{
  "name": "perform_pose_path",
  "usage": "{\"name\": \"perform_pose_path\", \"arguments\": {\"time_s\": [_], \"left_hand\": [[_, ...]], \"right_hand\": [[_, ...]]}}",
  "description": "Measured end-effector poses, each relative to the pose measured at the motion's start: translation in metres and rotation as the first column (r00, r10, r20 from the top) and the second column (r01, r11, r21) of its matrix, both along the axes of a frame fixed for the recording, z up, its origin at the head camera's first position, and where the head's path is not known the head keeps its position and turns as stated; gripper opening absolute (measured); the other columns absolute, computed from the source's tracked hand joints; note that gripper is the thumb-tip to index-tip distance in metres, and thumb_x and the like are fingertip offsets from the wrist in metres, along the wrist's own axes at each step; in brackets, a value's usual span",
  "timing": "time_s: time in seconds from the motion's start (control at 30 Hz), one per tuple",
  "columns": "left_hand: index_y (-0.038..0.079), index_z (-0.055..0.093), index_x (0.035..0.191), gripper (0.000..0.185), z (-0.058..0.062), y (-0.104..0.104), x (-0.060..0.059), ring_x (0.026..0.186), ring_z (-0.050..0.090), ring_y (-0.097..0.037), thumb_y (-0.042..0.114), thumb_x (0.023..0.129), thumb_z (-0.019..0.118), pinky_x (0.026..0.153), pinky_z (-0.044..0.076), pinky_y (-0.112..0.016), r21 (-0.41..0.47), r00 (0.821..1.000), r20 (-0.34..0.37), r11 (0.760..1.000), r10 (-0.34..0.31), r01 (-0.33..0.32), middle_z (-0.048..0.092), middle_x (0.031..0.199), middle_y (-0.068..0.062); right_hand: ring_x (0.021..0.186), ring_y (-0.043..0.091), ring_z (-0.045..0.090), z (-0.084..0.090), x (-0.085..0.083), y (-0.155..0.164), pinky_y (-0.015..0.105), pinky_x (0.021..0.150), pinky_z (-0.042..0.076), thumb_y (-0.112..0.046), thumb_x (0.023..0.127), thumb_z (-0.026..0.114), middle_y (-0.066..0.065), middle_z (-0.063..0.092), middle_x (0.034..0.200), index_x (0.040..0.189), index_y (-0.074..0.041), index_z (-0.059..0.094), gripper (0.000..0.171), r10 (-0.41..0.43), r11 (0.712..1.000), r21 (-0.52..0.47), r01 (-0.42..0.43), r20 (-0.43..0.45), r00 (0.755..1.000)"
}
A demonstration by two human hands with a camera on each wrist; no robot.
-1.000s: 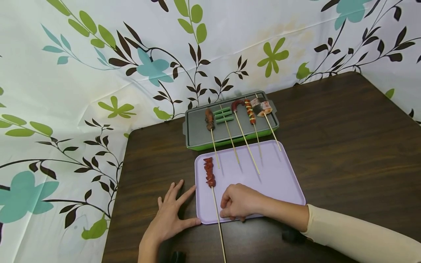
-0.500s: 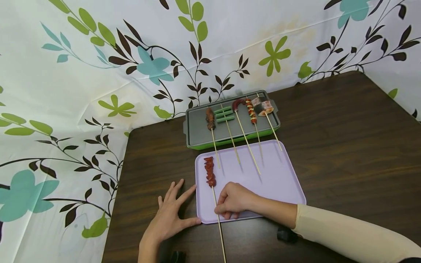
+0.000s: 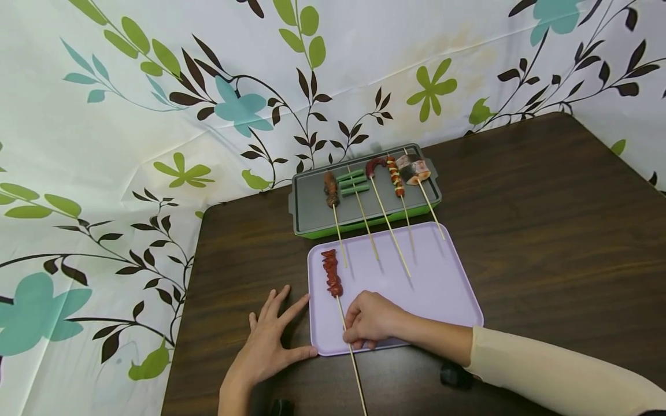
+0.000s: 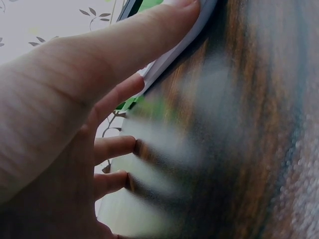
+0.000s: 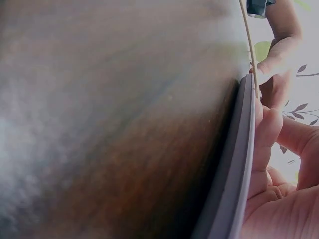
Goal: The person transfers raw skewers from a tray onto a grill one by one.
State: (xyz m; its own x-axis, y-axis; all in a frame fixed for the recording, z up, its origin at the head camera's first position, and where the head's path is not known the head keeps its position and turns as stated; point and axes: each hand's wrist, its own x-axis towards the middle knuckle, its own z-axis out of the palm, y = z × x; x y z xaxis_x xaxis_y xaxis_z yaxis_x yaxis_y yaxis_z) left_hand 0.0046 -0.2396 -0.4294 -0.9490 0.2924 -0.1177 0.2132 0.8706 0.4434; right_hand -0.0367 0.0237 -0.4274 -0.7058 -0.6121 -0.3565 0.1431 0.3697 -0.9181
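A skewer of red meat pieces (image 3: pixel 332 273) lies along the left side of the lilac tray (image 3: pixel 442 289), its bamboo stick (image 3: pixel 359 381) running out over the tray's front edge. My right hand (image 3: pixel 376 319), fingers curled, pinches that stick near the edge; the stick (image 5: pixel 251 50) also shows by the fingertips in the right wrist view. My left hand (image 3: pixel 270 338) is spread on the table left of the tray, with thumb and index finger at the tray's rim. In the left wrist view the left thumb (image 4: pixel 124 42) lies against the rim.
Behind the tray stands a grey-topped green toy grill (image 3: pixel 312 216). Across it lie a brown meat skewer (image 3: pixel 330 189), a green vegetable skewer (image 3: pixel 354 182), a curled dark-red skewer (image 3: pixel 376 166), a sausage-like skewer (image 3: pixel 395 176) and a thick fish skewer (image 3: pixel 413 169). A patterned cloth (image 3: pixel 364 46) hangs behind.
My right hand has moved left onto the red meat skewer's stick and now grips it. The stick's near end has swung slightly right. My left hand has stayed in place.
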Motion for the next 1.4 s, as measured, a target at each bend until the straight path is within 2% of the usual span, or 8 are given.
{"name": "perform_pose_path", "arguments": {"time_s": [0.13,0.37,0.73,1.2,1.4], "left_hand": [[0.043,0.038,0.149,0.093,-0.001,0.0,0.0,0.146,0.01,-0.042,0.071,0.068,0.074,0.093,0.008,-0.085,0.001,1.0,-0.004,1.0,-0.001,0.001,0.02,0.161,-0.009],[0.043,0.037,0.15,0.094,-0.002,0.0,0.0,0.147,0.01,-0.042,0.071,0.068,0.074,0.094,0.008,-0.085,0.002,1.0,0.004,1.0,0.001,-0.001,0.019,0.162,-0.009],[0.042,0.037,0.15,0.093,-0.001,0.001,0.001,0.147,0.009,-0.042,0.071,0.069,0.073,0.093,0.007,-0.085,0.006,1.0,0.0,1.0,0.0,0.0,0.019,0.162,-0.01],[0.044,0.035,0.15,0.093,-0.001,0.0,-0.001,0.147,0.008,-0.041,0.072,0.069,0.072,0.093,0.007,-0.085,0.007,1.0,0.015,1.0,-0.003,0.003,0.017,0.162,-0.009],[0.044,0.036,0.15,0.092,-0.002,-0.001,-0.001,0.147,0.008,-0.041,0.072,0.07,0.072,0.092,0.008,-0.086,0.002,1.0,0.008,1.0,-0.008,0.008,0.017,0.162,-0.009]], "right_hand": [[0.04,0.006,0.053,-0.001,0.001,0.002,0.021,0.039,0.046,0.0,0.078,0.074,0.005,0.066,0.056,0.069,-0.007,0.064,0.015,-0.012,1.0,-0.017,0.012,0.008,1.0],[0.043,0.007,0.056,-0.001,0.003,0.007,0.021,0.04,0.047,0.003,0.079,0.073,0.007,0.067,0.058,0.071,-0.005,0.064,0.014,-0.031,0.998,-0.062,0.033,0.034,0.999],[0.042,0.007,0.054,0.01,0.006,0.011,0.019,0.038,0.044,0.005,0.08,0.074,0.009,0.066,0.058,0.073,-0.002,0.065,0.013,-0.014,0.989,-0.147,0.025,0.076,0.997],[0.051,0.02,0.062,0.036,-0.002,0.009,0.027,0.044,0.051,0.001,0.081,0.074,0.006,0.066,0.06,0.074,-0.004,0.067,0.012,0.015,0.988,-0.156,-0.021,-0.037,0.999],[0.055,0.031,0.065,0.047,-0.01,0.006,0.027,0.044,0.05,0.0,0.082,0.073,0.005,0.067,0.061,0.074,-0.006,0.068,0.011,0.014,0.988,-0.153,-0.026,-0.075,0.997]]}}
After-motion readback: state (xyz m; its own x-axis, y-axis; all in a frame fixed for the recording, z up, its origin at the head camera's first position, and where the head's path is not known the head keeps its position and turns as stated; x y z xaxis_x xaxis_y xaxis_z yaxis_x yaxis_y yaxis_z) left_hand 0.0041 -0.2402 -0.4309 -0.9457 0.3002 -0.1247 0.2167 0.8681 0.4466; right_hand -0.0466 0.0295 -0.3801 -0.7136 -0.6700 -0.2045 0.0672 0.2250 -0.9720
